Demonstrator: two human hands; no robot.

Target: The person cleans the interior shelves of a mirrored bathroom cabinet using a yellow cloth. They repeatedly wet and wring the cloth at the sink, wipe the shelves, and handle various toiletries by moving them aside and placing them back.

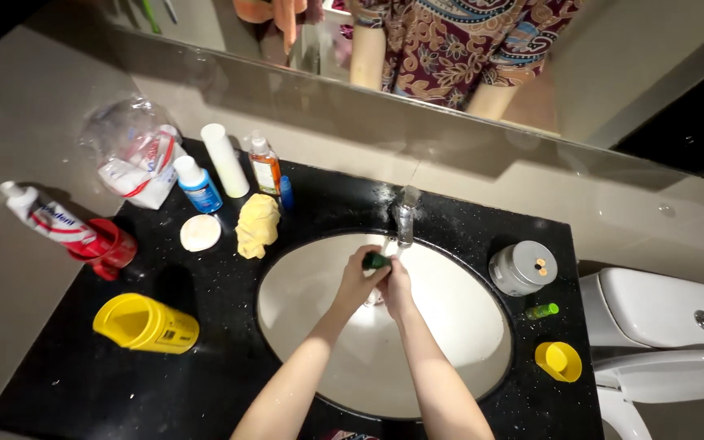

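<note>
Rinsing under way: small dark-green plastic object clamped in left hand, right hand closed against it, just below chrome tap, over white oval basin. Next, probably: turning it under the stream, firm grip.

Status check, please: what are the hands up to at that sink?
Both hands together under the tap, over the basin. Left hand grips a small green item; right hand pressed alongside. Nothing in the way.

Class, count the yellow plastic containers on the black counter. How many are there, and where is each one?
2. A yellow jug lies on its side left of the sink; a small yellow cup stands at the right edge. None seems hidden.
</note>
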